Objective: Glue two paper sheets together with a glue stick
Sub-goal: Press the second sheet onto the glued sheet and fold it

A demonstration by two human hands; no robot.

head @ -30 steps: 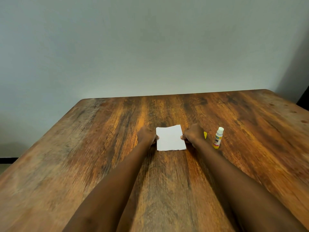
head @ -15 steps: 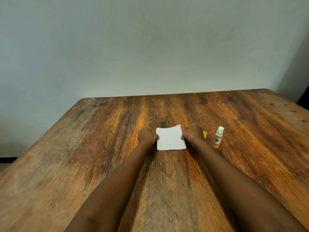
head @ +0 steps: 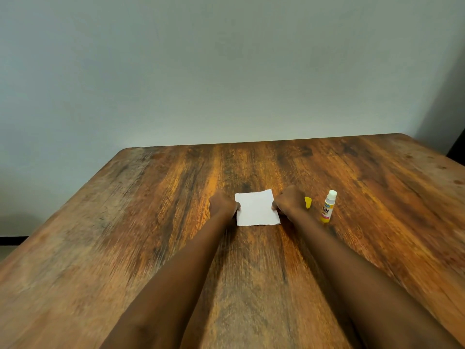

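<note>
Wooden surface [head: 151,222]: paper [head: 256,209] lies centre, left grip [head: 222,205] and right grip [head: 288,202] pinching its side edges. Glue stick [head: 327,207] stands uncapped to the right, cap [head: 307,202] beside. Probably glued; pressing and recapping remain.

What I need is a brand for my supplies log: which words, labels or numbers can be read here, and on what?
"KIN": dark letters on the yellow label of the glue stick, possibly part of a longer word.
Blue mark above it and pink band below it: too small and blurred to read.
On the paper and the yellow cap: no writing shows.
</note>
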